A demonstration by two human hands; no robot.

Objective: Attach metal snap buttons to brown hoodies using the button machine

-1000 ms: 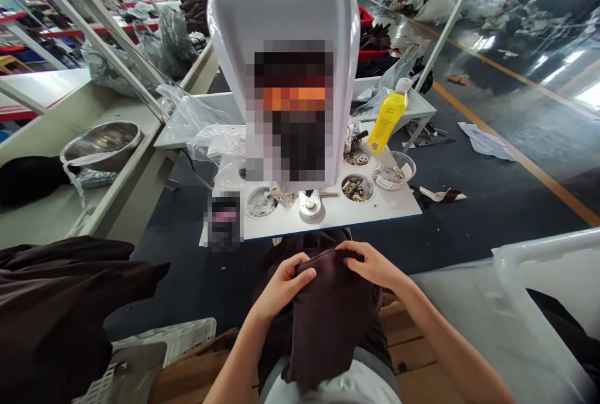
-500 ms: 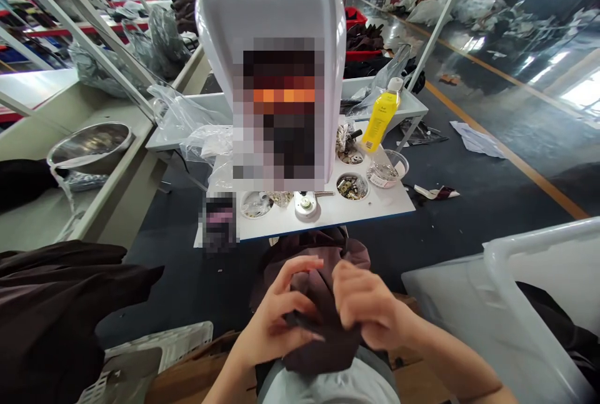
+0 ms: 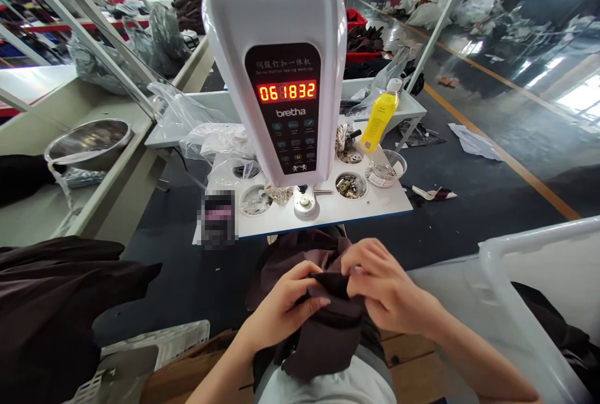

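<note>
A dark brown garment lies over my lap, its upper part bunched between my hands. My left hand pinches a folded edge of the cloth between thumb and fingers. On the other side, my right hand grips the same fold, its fingers curled and fingertips partly hidden by the cloth. Ahead of the hands stands a white button attaching machine with a lit red number display. Its small round lower die sits at the front of the white worktop, apart from the garment.
Cups of metal fasteners are set in the worktop, near a clear plastic tub and a yellow bottle. Brown cloth is piled at left. A white bin stands at right, and a steel bowl further left.
My left fingers have closed from a wide spread onto the cloth. My right hand has risen slightly, and the fold is now held between both hands.
</note>
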